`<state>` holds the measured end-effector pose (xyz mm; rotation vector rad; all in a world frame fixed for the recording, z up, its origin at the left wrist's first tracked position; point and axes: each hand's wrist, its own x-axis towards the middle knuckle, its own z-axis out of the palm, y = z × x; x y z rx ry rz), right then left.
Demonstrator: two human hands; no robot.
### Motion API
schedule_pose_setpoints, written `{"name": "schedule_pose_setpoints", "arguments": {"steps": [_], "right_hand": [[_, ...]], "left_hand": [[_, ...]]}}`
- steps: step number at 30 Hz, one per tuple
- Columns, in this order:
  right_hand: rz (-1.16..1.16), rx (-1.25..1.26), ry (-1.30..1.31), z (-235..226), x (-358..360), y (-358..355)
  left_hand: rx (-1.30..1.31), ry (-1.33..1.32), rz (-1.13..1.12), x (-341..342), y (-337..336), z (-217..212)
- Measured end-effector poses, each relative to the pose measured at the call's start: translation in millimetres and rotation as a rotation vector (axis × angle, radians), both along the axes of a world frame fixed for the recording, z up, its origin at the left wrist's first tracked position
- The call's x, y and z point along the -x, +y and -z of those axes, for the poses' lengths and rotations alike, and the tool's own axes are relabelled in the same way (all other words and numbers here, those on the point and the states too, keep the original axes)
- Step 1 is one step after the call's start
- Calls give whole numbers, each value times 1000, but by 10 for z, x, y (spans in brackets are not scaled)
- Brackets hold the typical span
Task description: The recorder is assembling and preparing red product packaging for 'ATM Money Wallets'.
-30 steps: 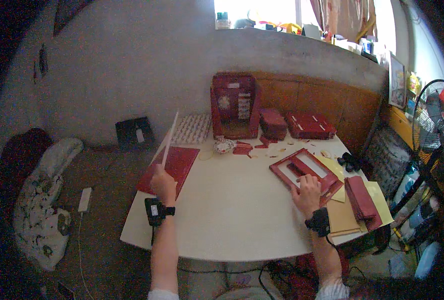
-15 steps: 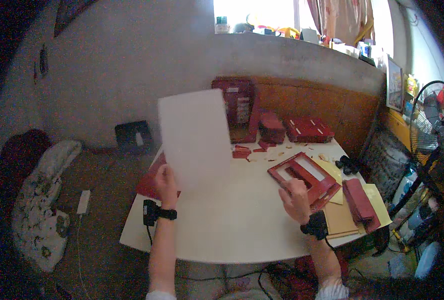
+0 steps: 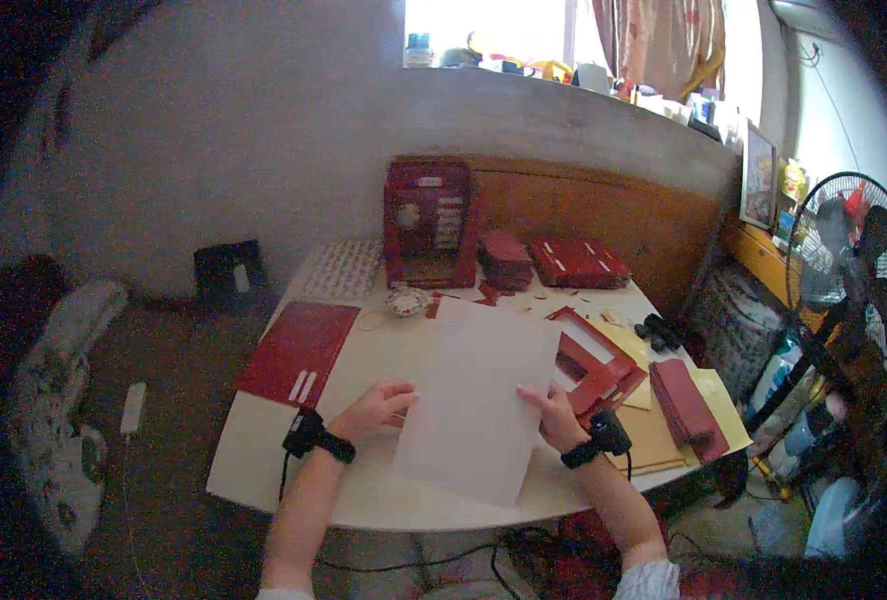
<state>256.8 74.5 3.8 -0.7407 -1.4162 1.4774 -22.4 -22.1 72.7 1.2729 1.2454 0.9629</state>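
A white sheet is held tilted over the middle of the table, between my two hands. My left hand pinches its left edge, and my right hand grips the right edge with the thumb on the front; the fingers behind it are partly hidden. To the right of the sheet, partly covered by it, lie dark red cardboard pieces with a window-like cut-out frame. On the left lies a flat dark red panel with two white strips.
At the back of the white table stand a dark red box, a red stack and a red pile with white strips. A patterned sheet lies back left. Yellow sheets and a red folded piece are right; a fan stands beyond.
The white sheet has come down from the left to the middle. My right hand has left the red frame and taken the sheet's right edge. The whole view has shifted slightly.
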Motion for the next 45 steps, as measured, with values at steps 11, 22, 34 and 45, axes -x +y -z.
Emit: {"name": "schedule_pose_setpoints", "arguments": {"steps": [11,22,34,45], "right_hand": [[-240,134,-79,-232,85,-235],[-240,175,-12,-175,45,-175],[-544,-1,101,-296,57,-204],[-805,-68,129,-436,73,-308]], "left_hand": [[-31,-178,25,-16,91,270],[-61,-251,89,-72,-10,188],[0,-201,107,66,16,256],[308,-579,591,-4,129,530]]}}
